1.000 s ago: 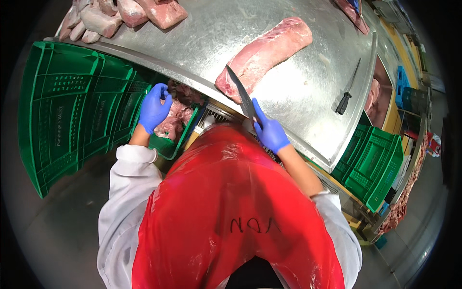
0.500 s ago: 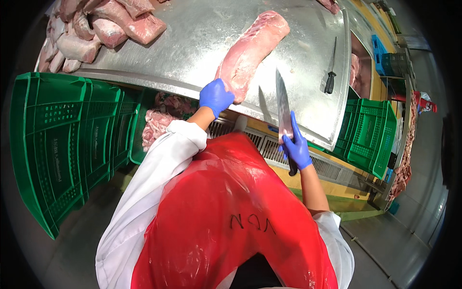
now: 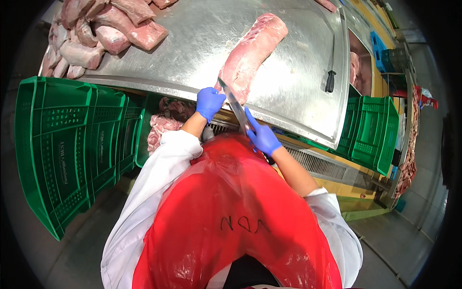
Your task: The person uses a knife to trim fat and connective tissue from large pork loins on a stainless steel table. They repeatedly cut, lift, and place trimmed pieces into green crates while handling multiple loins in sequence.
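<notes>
One knife (image 3: 236,106) is sitting gripped in the right hand (image 3: 263,137), its blade slanting ahead-left over the near end of the meat (image 3: 252,55) lying on the surface (image 3: 303,82). Left of the blade, the left hand (image 3: 211,103) is sitting curled, its contents unclear.

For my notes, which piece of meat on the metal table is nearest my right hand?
The long slab lying alone on the table, its near end by your knife; the other pieces lie farther off, left or right.

Blue-gloved hands (image 3: 263,138), grey blade (image 3: 236,107), pink meat (image 3: 254,53), silver table (image 3: 192,48), red apron (image 3: 231,202), green crates (image 3: 62,156)
</notes>
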The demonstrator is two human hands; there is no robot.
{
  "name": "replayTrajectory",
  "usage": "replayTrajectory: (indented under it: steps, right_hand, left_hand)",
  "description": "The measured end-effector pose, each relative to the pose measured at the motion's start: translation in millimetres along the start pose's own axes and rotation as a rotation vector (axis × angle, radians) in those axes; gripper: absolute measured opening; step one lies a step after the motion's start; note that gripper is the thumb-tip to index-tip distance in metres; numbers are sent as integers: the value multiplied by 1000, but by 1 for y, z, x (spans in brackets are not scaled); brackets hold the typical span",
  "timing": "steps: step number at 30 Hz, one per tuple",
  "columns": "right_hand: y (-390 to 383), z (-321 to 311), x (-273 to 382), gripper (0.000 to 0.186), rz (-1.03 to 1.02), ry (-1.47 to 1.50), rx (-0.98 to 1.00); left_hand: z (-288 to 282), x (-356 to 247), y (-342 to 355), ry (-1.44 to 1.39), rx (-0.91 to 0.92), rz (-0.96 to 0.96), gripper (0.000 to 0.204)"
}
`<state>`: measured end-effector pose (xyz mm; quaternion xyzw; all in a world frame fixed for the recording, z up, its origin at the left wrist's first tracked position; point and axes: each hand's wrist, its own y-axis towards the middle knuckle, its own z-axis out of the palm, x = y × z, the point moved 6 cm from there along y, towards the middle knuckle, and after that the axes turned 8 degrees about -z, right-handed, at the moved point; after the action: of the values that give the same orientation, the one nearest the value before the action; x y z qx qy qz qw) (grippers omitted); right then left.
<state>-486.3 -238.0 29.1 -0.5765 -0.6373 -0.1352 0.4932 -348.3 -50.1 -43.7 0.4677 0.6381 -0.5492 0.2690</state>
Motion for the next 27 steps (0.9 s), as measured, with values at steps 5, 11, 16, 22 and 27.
replayTrajectory:
  steps: [5,11,16,22,27]
  right_hand:
    - [22,-2,29,70,74,202,92]
    - [35,7,47,70,-59,264,162]
    - [-31,-39,-11,76,81,471,-136]
    - [-56,-94,-59,79,0,578,-454]
    - [-87,-137,-79,79,28,675,-540]
  left_hand:
    - [-10,-4,-6,-19,21,77,18]
    - [-107,-73,-64,-72,49,181,14]
    - [-187,29,-33,1043,34,13,41]
    - [50,-119,20,902,-24,268,107]
    - [124,-158,75,1246,-166,-19,119]
